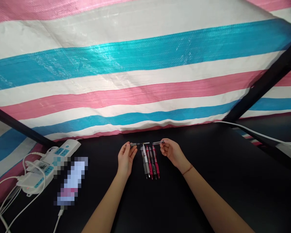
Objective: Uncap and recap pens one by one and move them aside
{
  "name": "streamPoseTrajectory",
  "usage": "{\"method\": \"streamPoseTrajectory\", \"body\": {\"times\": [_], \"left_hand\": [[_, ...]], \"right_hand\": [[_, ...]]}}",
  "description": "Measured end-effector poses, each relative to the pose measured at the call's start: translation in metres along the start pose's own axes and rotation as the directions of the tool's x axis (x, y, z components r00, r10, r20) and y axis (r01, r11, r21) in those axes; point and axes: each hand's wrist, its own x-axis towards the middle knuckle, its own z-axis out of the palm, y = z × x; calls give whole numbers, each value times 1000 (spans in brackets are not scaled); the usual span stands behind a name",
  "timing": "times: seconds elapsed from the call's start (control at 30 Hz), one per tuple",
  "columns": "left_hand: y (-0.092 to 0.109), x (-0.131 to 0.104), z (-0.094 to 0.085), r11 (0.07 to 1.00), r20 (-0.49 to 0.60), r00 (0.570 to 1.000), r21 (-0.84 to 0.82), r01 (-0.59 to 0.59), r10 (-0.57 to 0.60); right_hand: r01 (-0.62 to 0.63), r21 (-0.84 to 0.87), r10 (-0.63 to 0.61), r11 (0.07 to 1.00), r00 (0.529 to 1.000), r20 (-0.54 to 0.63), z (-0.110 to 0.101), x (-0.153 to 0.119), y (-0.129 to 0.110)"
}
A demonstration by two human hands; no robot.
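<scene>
My left hand [126, 157] pinches a dark grey pen part [134, 144], from which a thin refill [144, 143] points to the right. Across a small gap, my right hand [171, 151] holds a clear pen barrel [157, 142] level between its fingertips. The two pieces are apart. Just below them several pens lie side by side on the black table: a grey one [145, 166], a white one [146, 158], and red [156, 163] and black [153, 165] ones, tips toward me.
At the left lies a white power strip [71, 147] with plugs and white cables, beside a blurred phone [74, 178] on a cable. Behind the black table [140, 207] hangs a striped sheet [145, 94]. Black frame bars [262, 81] slant at both sides.
</scene>
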Motion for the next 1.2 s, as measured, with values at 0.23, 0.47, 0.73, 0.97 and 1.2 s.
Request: {"method": "streamPoseTrajectory", "body": {"times": [0.23, 0.47, 0.73, 0.97, 1.2], "left_hand": [[-1, 0, 1, 1000, 7, 1000, 10, 15, -15], [0, -1, 1, 1000, -12, 1000, 1, 1, -1], [-1, -1, 0, 1000, -2, 1000, 21, -5, 5], [-3, -2, -2, 998, 54, 998, 64, -26, 23], [-6, -6, -1, 996, 141, 990, 93, -17, 4]], "right_hand": [[-142, 193, 117, 971, 984, 135, -5, 1, -7], [136, 43, -133, 990, 989, -68, 0, 0, -5], [231, -144, -236, 962, 972, -18, 2, -2, -1], [243, -226, -245, 943, 969, 22, 2, -3, 2], [256, -328, -226, 909, 966, 127, 6, -5, 8]]}}
